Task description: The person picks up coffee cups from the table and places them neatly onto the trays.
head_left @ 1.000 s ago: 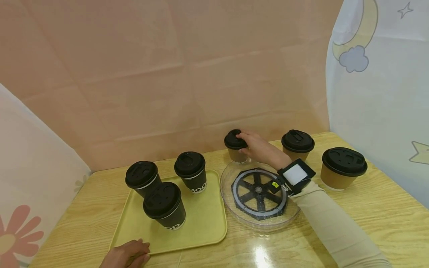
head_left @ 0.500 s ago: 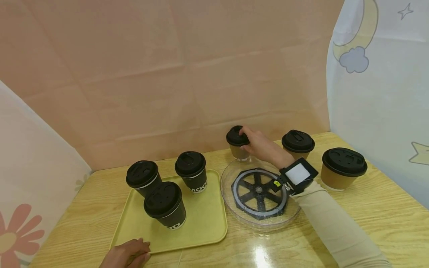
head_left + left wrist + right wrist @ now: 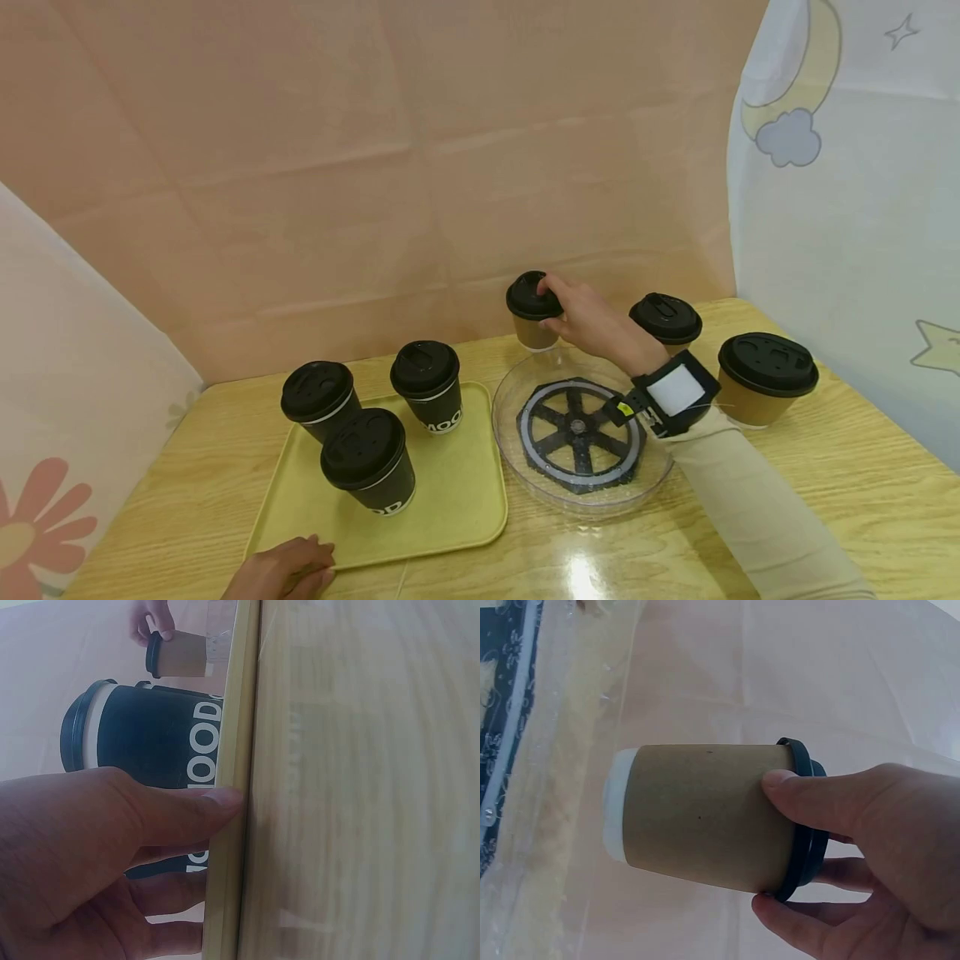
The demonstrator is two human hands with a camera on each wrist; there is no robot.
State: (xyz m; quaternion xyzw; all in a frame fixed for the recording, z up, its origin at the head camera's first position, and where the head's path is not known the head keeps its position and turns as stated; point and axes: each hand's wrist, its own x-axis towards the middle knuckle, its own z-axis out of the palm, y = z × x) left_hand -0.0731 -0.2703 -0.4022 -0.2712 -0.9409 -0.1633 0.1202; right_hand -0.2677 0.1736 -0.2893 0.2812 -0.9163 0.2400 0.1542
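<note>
The right hand [image 3: 596, 325] grips a small brown cup [image 3: 534, 333] by its black lid, behind the clear round dish [image 3: 652, 492]. The right wrist view shows the thumb of the right hand [image 3: 885, 840] on the upper side of the brown cup [image 3: 705, 814] beside the lid, a fingertip on the opposite side. At the yellow tray's [image 3: 450, 517] front-left edge, the left hand [image 3: 285, 567] pinches the rim; in the left wrist view, the left hand [image 3: 97, 847] has its thumb on the tray rim [image 3: 229, 900], other fingers behind it.
On the tray stand three black lidded cups [image 3: 386, 492], [image 3: 438, 408], [image 3: 330, 417]. Two brown lidded cups [image 3: 675, 348], [image 3: 753, 408] stand right of the dish. A black wheel-shaped piece [image 3: 577, 427] shows in the dish. A peach cloth [image 3: 300, 208] hangs behind the table.
The right hand has raised the brown cup and shifted it slightly right and toward the back cloth. The left hand and the tray show no clear movement.
</note>
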